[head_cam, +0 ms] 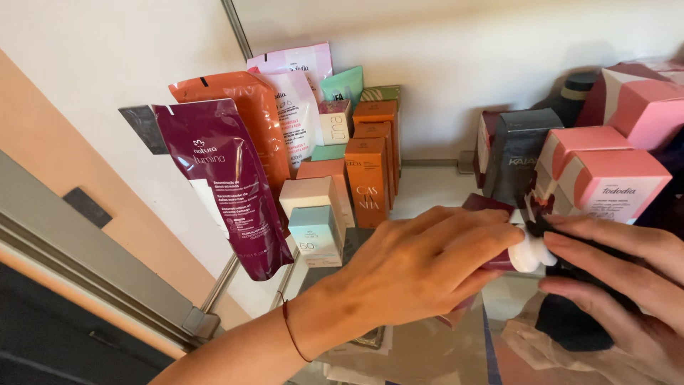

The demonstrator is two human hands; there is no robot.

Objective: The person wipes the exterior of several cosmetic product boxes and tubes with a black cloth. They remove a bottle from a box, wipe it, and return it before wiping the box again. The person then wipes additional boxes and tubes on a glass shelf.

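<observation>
Orange boxes (370, 171) and refill pouches (228, 185) are crowding the shelf's (434, 187) left end, pink boxes (605, 178) its right; bare shelf is lying open between them.

Right hand (627, 285) cut off by edge; dark red box (486, 204) mostly hidden.

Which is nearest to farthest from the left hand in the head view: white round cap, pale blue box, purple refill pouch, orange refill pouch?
From the left hand:
1. White round cap, at its fingertips, to the right.
2. Pale blue box, just left on the shelf.
3. Purple refill pouch, farther left, leaning.
4. Orange refill pouch, behind it, up and back.
</observation>
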